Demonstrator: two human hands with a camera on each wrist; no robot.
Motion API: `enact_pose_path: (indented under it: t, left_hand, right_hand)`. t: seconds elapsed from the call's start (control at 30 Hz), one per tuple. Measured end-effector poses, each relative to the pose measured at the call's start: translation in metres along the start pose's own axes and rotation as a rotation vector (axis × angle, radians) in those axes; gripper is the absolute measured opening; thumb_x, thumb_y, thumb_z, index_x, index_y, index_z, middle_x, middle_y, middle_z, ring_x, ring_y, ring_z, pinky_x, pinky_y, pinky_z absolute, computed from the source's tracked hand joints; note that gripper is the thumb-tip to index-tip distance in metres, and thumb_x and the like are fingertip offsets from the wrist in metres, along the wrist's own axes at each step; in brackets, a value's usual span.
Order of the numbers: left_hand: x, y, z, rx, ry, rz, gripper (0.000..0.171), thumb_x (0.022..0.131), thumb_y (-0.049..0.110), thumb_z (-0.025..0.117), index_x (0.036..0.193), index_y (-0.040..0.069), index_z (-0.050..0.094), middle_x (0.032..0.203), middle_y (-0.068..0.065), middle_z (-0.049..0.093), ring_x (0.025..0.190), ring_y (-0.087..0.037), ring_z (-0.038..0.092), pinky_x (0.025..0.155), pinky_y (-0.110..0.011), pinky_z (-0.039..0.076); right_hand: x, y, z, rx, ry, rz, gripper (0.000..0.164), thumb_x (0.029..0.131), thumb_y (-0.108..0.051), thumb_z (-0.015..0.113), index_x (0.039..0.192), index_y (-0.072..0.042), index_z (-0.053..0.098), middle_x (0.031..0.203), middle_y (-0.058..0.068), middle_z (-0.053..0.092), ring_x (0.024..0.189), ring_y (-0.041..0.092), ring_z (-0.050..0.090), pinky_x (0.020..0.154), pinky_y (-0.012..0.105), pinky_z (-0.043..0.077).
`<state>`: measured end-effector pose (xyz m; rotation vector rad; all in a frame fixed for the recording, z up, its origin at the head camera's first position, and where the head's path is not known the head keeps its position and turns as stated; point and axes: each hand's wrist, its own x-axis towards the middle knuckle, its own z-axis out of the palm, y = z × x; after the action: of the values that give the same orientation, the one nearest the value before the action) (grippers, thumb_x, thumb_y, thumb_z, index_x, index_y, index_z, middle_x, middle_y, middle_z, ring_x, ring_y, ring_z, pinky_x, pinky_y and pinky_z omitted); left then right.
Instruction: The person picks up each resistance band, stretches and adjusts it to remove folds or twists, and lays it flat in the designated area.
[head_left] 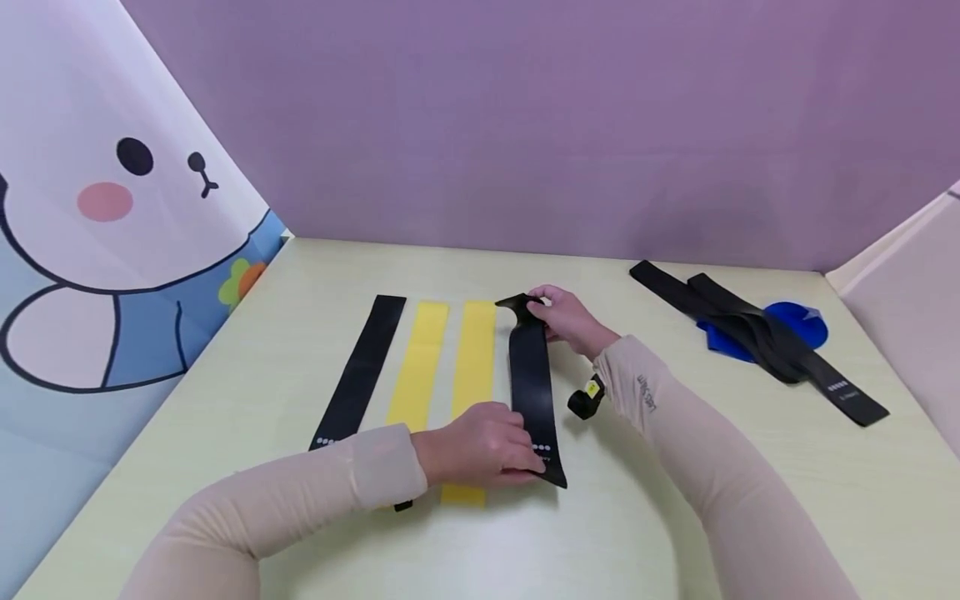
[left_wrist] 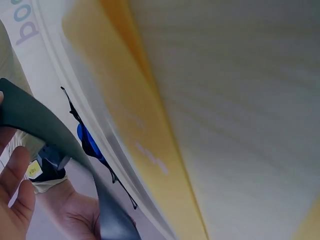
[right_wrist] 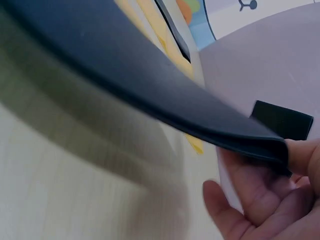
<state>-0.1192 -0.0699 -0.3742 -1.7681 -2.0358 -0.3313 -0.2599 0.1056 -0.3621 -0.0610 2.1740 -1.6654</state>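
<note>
Both hands hold one black resistance band (head_left: 531, 379), stretched lengthwise over the table. At its far end, where the band folds over, my right hand (head_left: 567, 319) pinches it between thumb and fingers. My left hand (head_left: 483, 443) grips the near end, beside the row of white dots printed there. In the right wrist view, the band (right_wrist: 150, 85) arches above the table and its doubled edge runs into the right hand (right_wrist: 267, 197). The left wrist view catches the left fingers (left_wrist: 20, 197) at the band's end. Left of the held band lies a yellow band (head_left: 474, 350), partly covered by the left forearm.
Another yellow band (head_left: 422, 358) and a flat black band (head_left: 360, 371) lie farther left in the same row. At the right, crossed black bands (head_left: 750, 329) rest on a blue band (head_left: 802, 323). A purple backdrop (head_left: 525, 125) rises behind the table.
</note>
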Motion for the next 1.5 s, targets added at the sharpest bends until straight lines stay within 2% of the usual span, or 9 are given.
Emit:
enact_pose_path:
  t: [0.17,0.4,0.57,0.77,0.97,1.1,1.23,1.4,1.5]
  left_hand:
    - [0.000,0.002,0.001,-0.010,-0.002,-0.004,0.010,0.079,0.027,0.079,0.087,0.023,0.077,0.078,0.012,0.069,0.065,-0.007,0.053,0.059,-0.014,0.035]
    - [0.000,0.004,-0.002,-0.046,-0.026,-0.019,0.010,0.079,0.027,0.080,0.088,0.023,0.077,0.078,0.012,0.069,0.068,-0.007,0.055,0.060,-0.014,0.036]
    - [0.003,0.007,-0.006,-0.043,-0.127,-0.019,0.009,0.083,0.028,0.076,0.090,0.024,0.076,0.078,0.012,0.068,0.067,-0.007,0.054,0.060,-0.014,0.035]
    - [0.007,0.011,-0.008,-0.016,-0.269,-0.042,0.004,0.086,0.028,0.071,0.087,0.025,0.074,0.076,0.014,0.067,0.067,-0.004,0.059,0.059,-0.016,0.039]
    - [0.009,0.012,-0.009,-0.073,-0.386,-0.110,0.004,0.086,0.023,0.070,0.086,0.024,0.074,0.075,0.014,0.068,0.066,0.000,0.061,0.057,-0.015,0.039]
    - [0.008,0.011,-0.009,-0.092,-0.464,-0.110,0.005,0.086,0.022,0.070,0.088,0.024,0.074,0.075,0.014,0.067,0.064,-0.001,0.058,0.058,-0.016,0.039]
    - [0.008,0.010,-0.008,-0.136,-0.538,-0.125,0.010,0.088,0.024,0.068,0.095,0.025,0.075,0.082,0.015,0.069,0.070,0.000,0.060,0.062,-0.016,0.040]
    - [0.007,0.009,-0.008,-0.203,-0.610,-0.196,0.015,0.088,0.025,0.069,0.101,0.025,0.076,0.091,0.016,0.070,0.077,0.003,0.060,0.067,-0.015,0.040]
    - [0.006,0.008,-0.009,-0.206,-0.616,-0.229,0.014,0.087,0.027,0.069,0.100,0.026,0.076,0.091,0.017,0.070,0.078,0.004,0.059,0.066,-0.015,0.038]
  right_hand:
    - [0.002,0.003,-0.012,0.007,0.001,-0.009,0.030,0.101,-0.013,0.048,0.128,-0.002,0.047,0.079,-0.001,0.059,0.058,0.009,0.059,0.060,0.026,0.051]
    - [0.005,0.003,-0.018,-0.022,0.020,-0.032,0.027,0.099,-0.015,0.053,0.122,-0.002,0.050,0.098,0.001,0.052,0.072,0.009,0.050,0.079,0.032,0.046]
    - [0.008,0.004,-0.017,-0.041,0.054,-0.021,0.032,0.096,-0.014,0.058,0.124,0.001,0.053,0.086,-0.006,0.057,0.069,0.008,0.054,0.084,0.038,0.044]
    - [0.013,0.006,-0.011,-0.083,0.083,-0.021,0.033,0.092,-0.013,0.064,0.121,0.002,0.057,0.079,-0.007,0.056,0.064,0.008,0.055,0.076,0.035,0.042]
    - [0.014,0.005,-0.006,-0.101,0.119,-0.038,0.034,0.090,-0.010,0.065,0.121,0.003,0.058,0.077,-0.006,0.056,0.062,0.008,0.055,0.070,0.033,0.041]
    - [0.015,0.005,-0.004,-0.111,0.135,-0.038,0.035,0.090,-0.009,0.066,0.121,0.004,0.059,0.076,-0.006,0.057,0.060,0.007,0.055,0.066,0.030,0.041]
    - [0.017,0.006,-0.004,-0.119,0.141,-0.038,0.035,0.089,-0.007,0.067,0.121,0.004,0.059,0.075,-0.005,0.058,0.058,0.007,0.055,0.060,0.026,0.041]
    - [0.019,0.007,-0.003,-0.133,0.137,-0.043,0.039,0.088,-0.005,0.067,0.124,0.005,0.057,0.074,-0.004,0.059,0.058,0.009,0.055,0.057,0.023,0.041]
    - [0.020,0.007,-0.003,-0.143,0.133,-0.043,0.041,0.088,-0.003,0.066,0.126,0.005,0.056,0.075,-0.003,0.060,0.058,0.009,0.054,0.057,0.023,0.042]
